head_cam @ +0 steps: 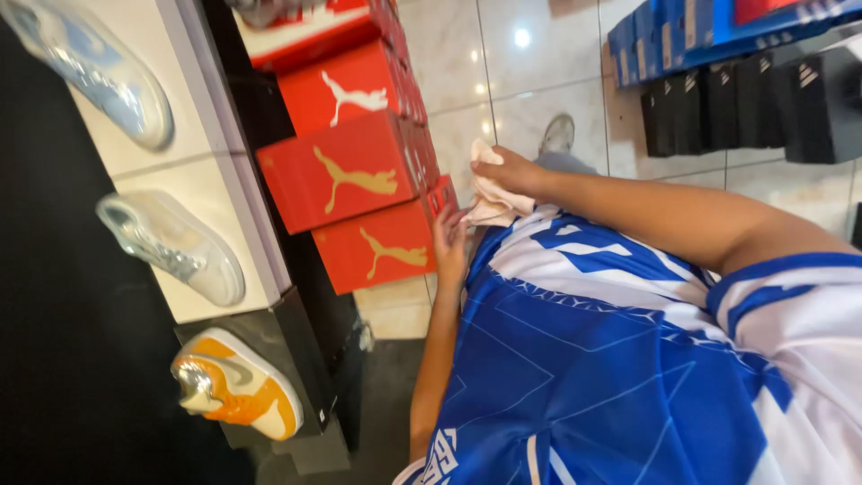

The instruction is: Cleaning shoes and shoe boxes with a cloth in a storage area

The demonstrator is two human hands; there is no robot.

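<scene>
1. Pale pink cloth (489, 193) is gripped in the right hand (507, 171), whose fingers are closed over its upper fold near the middle of the view; the loose lower part hangs against the blue and white shirt (593, 359).
2. At 9 o'clock of the cloth, the left hand (449, 244) is laid with straight, open fingers against the end of the lowest red shoebox (382, 247), and its fingertips also seem to touch the hanging cloth, though the contact cannot be confirmed.
3. Four red boxes are stacked toward 12 o'clock, each set slightly off the one below. A push from the left hand is judged able to slide the lowest box and tip the stack onto the tiled floor (539, 72).
4. The cloth is held only by its upper part, so it could be dropped onto the floor if the grip is loosened.
5. At 9 o'clock, a grey shoe (171, 244) is shown on a white shelf (256, 269), with an orange shoe (235, 384) on a dark ledge toward 7 o'clock. The orange shoe lies close to the edge and could be knocked off by a brushing elbow.
6. A pale blue shoe (94, 67) at 10 o'clock is cut off by the frame.
7. Blurred dark and blue boxes (745, 99) are seen at 2 o'clock; their number cannot be made out.
8. The palm of the left hand, most of the wearer's foot (558, 135) and the topmost box are hidden or cropped.
</scene>
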